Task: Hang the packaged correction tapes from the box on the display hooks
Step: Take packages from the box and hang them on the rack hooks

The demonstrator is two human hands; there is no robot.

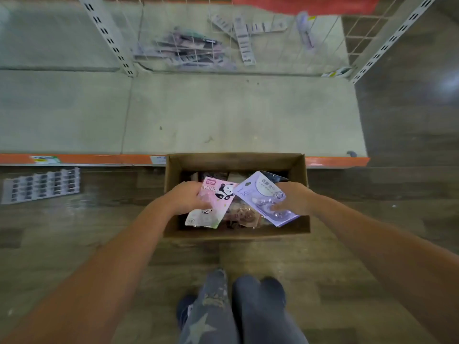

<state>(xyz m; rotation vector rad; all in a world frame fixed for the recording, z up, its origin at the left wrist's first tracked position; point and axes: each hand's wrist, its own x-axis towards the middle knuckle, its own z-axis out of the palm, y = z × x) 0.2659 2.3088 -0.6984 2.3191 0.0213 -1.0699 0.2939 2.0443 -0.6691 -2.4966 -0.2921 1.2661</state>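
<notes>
Head view, left hand (185, 198) fingers clamped on pink panda pack (210, 203), right hand (293, 198) apparently pinching lilac pack (263, 197), over box (236, 160).

- The pink pack (210, 204) reads "PAND" in dark letters beside a panda drawing; the rest of the word is hidden.
- The lilac pack (263, 197) shows the number "36"; its other print is too small to read.
- The shelf tags (45, 159) are blurred, unreadable.
</notes>
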